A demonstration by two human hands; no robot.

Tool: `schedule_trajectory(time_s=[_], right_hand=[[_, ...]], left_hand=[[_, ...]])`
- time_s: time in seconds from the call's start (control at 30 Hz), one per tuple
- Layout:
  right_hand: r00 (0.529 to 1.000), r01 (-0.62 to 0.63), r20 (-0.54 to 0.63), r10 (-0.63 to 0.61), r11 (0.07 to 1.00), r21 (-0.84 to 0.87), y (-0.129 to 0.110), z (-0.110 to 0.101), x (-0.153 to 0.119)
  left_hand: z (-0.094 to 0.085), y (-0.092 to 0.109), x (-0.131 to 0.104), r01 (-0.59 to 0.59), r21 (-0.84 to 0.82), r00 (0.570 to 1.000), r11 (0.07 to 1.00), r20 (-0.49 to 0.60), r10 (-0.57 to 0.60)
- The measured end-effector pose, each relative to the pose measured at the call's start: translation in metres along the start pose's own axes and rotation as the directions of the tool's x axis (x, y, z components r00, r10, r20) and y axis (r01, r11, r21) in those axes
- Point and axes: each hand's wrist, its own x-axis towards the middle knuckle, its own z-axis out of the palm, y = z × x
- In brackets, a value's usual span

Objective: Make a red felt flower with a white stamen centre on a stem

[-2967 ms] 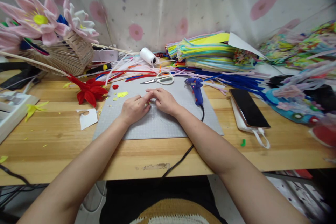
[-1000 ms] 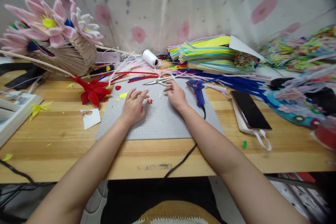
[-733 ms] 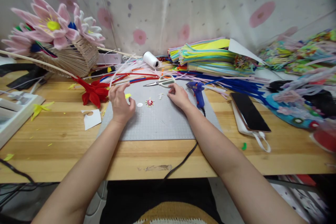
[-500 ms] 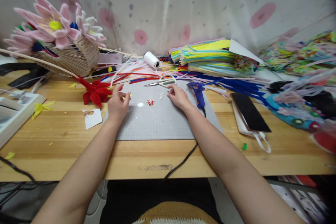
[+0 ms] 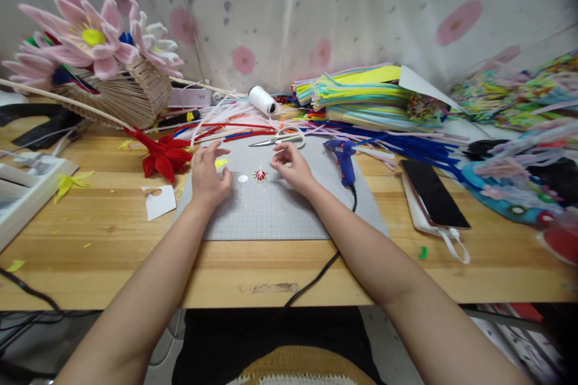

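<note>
A small red piece with pale spikes [image 5: 260, 174] lies on the grey mat [image 5: 266, 219], between the two hands and touching neither. It looks very light, its thin spikes probably bendy and easily crushed or snagged, so the red middle seems the safer place for a gentle pinch. A flat white disc [image 5: 242, 178] lies just beside it, towards the left hand [image 5: 210, 175]; that hand's fingers are curved and apart, with nothing visible between them. The right hand [image 5: 294, 169] has its fingers curled near the piece; whether the tips meet or pinch anything, I cannot tell. Beyond lie scissors [image 5: 289, 136]; a blue glue gun [image 5: 343, 159] rests to the right. The mat sits on a wooden bench [image 5: 130, 264].
</note>
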Motion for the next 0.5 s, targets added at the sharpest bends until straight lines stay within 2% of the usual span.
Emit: schedule_trajectory(time_s=[0.07, 0.13, 0.33, 0.5], right_hand=[[0.995, 0.022, 0.098, -0.013, 0.995, -0.097, -0.004, 0.008, -0.006], [0.990, 0.037, 0.137, -0.011, 0.981, -0.192, -0.006, 0.010, -0.009], [0.992, 0.045, 0.126, -0.008, 0.953, -0.299, -0.001, 0.003, -0.007], [0.991, 0.035, 0.132, 0.006, 0.951, -0.306, 0.003, 0.002, -0.005]], left_hand=[[-0.002, 0.004, -0.001, -0.056, -0.016, 0.997, 0.998, 0.049, 0.056], [-0.003, 0.010, -0.001, -0.123, -0.037, 0.987, 0.992, 0.097, 0.126], [-0.002, 0.023, -0.004, -0.281, -0.084, 0.928, 0.956, 0.232, 0.293], [0.003, 0.025, -0.005, -0.345, -0.135, 0.893, 0.929, 0.258, 0.369]])
